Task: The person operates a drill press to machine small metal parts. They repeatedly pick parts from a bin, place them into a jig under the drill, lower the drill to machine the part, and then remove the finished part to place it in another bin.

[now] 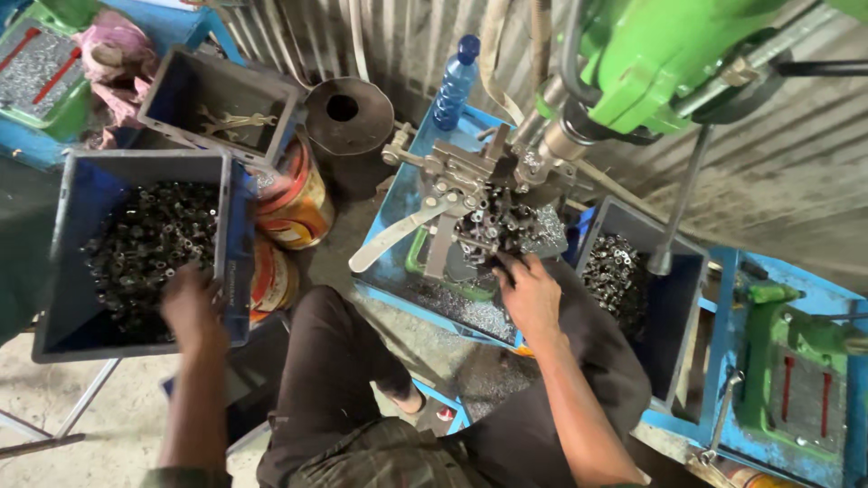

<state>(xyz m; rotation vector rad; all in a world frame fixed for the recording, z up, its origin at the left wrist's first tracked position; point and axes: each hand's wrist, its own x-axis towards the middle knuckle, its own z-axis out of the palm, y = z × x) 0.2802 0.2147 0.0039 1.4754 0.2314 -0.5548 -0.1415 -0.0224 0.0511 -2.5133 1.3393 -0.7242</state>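
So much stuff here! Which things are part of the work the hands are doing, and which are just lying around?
In use: left hand in the blue bin of small metal parts; right hand at the parts pile under the green machine.

Lying about: blue bottle, orange tins, box with spanners.

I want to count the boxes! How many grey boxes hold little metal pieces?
3. One big bin sits at the left hand, one bin stands right of the right hand, and one box with spanners sits at the back. More may be hidden.
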